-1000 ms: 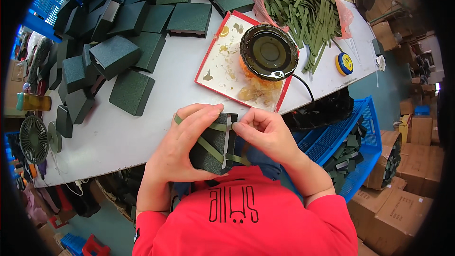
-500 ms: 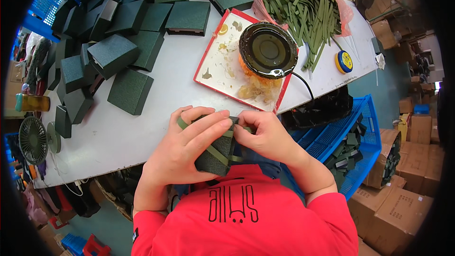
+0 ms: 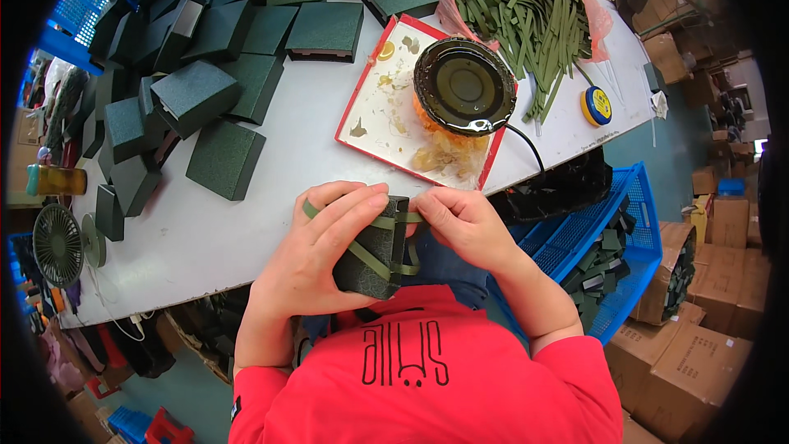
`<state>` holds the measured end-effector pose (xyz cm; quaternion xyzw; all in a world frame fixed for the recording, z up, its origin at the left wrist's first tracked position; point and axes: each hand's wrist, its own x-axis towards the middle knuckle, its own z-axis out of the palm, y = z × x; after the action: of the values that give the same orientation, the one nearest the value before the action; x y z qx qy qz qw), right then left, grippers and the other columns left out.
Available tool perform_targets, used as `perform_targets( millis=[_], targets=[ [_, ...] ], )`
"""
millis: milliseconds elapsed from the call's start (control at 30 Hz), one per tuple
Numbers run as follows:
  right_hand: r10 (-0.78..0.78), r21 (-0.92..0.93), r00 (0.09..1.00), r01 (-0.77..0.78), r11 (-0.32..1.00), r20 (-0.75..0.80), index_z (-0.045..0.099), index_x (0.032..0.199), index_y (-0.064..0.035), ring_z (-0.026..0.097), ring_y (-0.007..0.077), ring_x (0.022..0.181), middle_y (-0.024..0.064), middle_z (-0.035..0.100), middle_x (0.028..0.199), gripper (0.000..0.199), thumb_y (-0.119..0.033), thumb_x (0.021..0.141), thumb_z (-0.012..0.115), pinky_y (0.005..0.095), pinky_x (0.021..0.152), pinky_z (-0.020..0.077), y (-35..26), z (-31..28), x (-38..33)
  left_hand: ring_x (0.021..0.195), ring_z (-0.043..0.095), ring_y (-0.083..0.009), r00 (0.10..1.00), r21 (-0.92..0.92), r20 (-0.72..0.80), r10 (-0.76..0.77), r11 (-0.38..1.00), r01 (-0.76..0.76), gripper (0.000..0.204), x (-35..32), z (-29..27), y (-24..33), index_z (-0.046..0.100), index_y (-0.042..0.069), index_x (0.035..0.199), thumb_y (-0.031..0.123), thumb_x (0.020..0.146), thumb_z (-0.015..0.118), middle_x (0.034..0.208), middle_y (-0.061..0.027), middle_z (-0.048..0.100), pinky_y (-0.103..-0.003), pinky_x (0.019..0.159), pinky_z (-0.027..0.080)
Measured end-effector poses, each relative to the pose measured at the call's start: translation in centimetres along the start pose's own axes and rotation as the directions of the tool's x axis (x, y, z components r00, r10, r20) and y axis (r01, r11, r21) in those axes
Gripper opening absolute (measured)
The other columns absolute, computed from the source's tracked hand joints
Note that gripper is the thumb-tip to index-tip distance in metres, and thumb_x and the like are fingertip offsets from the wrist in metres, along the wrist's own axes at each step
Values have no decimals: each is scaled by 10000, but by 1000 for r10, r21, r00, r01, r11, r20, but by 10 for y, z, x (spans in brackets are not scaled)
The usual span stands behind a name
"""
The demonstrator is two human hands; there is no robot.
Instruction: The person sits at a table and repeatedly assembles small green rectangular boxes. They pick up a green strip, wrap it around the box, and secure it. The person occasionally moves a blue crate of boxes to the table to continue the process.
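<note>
Over the white surface (image 3: 246,222) edge, the dark green box (image 3: 374,255) had turned from flat-faced a second earlier to edge-up, its olive ribbon (image 3: 399,218) now drawn across the top. The left hand (image 3: 329,255) clasped the box's side; the right hand (image 3: 464,226) pinched the ribbon just beside it.

Hands: left hand (image 3: 325,251) and right hand (image 3: 464,226) grip box (image 3: 374,251) at table (image 3: 246,222) edge, 6 o'clock;
Tray (image 3: 386,111): 12 o'clock;
Boxes (image 3: 222,156): 10 o'clock;
Crate (image 3: 625,222): 3 o'clock
</note>
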<state>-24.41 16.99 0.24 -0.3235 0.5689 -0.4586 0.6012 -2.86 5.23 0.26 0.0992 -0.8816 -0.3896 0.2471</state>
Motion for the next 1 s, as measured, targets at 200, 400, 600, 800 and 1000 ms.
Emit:
perform_targets(
  millis=[200,400,600,800,1000],
  targets=[
    [-252,152,839,364,919,-482,677,1080,-10,453,6,577,50,705,898,257,-217,1078,524,181,517,356,23,1,4,1268,518,-362,1000,-2,9,-7,1000,7,1000,-1,-3,1,469,62,1451,181,562,912,1432,-127,557,-468,1061,399],
    [-454,-188,764,416,890,-459,651,1107,-18,428,17,603,3,675,951,200,-147,963,702,177,534,342,19,6,2,1269,520,-379,1000,-3,9,3,1000,-3,1024,0,-3,0,461,62,1452,195,554,932,1416,-145,567,-476,1057,410],
    [-205,-415,964,120,902,-168,659,845,21,519,93,616,60,617,752,221,-183,882,736,287,569,436,9,16,1,1273,519,-354,995,97,89,50,994,-58,975,5,0,5,498,75,1427,170,536,884,1437,-112,553,-491,1083,376],
    [-111,-316,986,68,946,-121,661,838,31,531,90,580,51,585,636,253,-191,958,644,284,548,427,9,15,4,1253,533,-375,993,165,112,23,985,-41,946,4,0,9,493,57,1407,153,553,891,1421,-137,563,-488,1068,402],
    [-178,50,898,216,975,-402,716,984,20,487,44,567,37,713,874,233,-152,1033,567,208,535,392,23,16,-5,1310,483,-343,999,20,28,-17,1000,17,994,-1,8,-1,475,90,1449,177,544,878,1472,-93,521,-502,1102,352]
  ],
)
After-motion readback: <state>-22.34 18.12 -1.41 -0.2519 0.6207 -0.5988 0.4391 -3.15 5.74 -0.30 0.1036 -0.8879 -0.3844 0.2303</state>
